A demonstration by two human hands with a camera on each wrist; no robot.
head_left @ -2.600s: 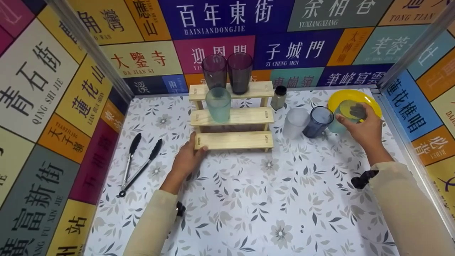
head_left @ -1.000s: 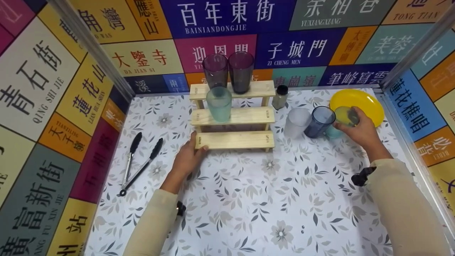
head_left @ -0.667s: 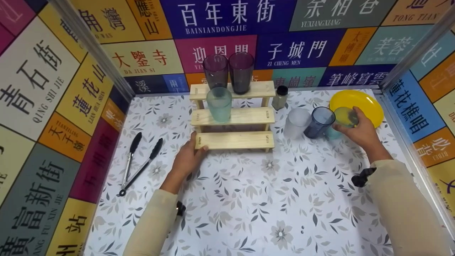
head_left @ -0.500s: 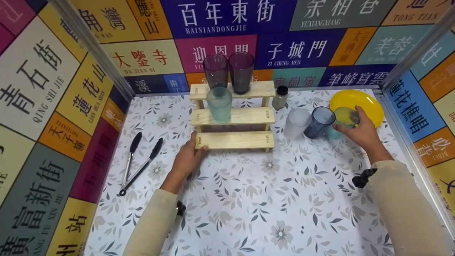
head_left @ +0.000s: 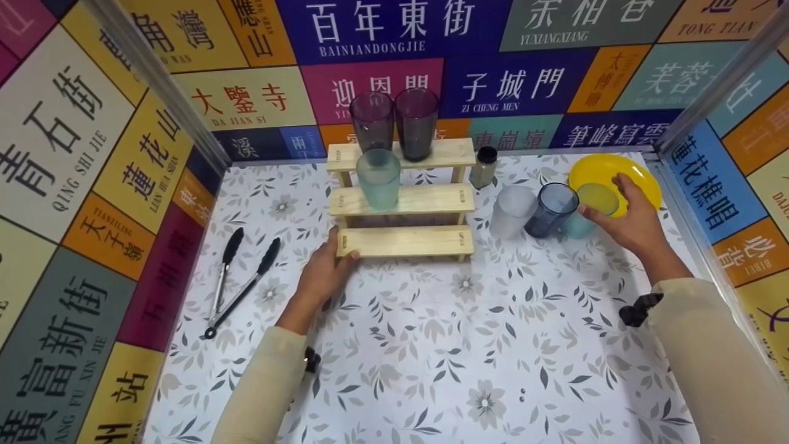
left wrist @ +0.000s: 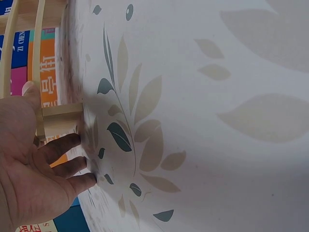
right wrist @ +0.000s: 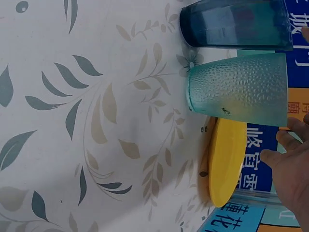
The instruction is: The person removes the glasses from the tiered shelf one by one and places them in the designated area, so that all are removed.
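Observation:
My left hand (head_left: 322, 271) grips the left end of the lowest step of a three-tier wooden rack (head_left: 407, 240), thumb over the front edge. In the left wrist view, the other fingers spread beside a leg of the rack. My right hand (head_left: 638, 219) is open beside a frosted green tumbler (head_left: 579, 225), thumb near its rim and fingers lifted off. The right wrist view shows this tumbler standing upright, next to a blue tumbler (head_left: 548, 213). A frosted clear tumbler (head_left: 513, 213) stands left of the blue one.
A second green tumbler (head_left: 379, 185) stands on the middle step; two purple tumblers (head_left: 372, 126) stand on the top step. A black-capped jar (head_left: 485, 169) is right of the rack. Behind my right hand lies a yellow plate (head_left: 607, 165). Tongs (head_left: 243, 293) lie splayed at left.
My right hand brought the green tumbler closer to the blue one and stood it there, then loosened its fingers and drew slightly right. My left hand has stayed on the rack.

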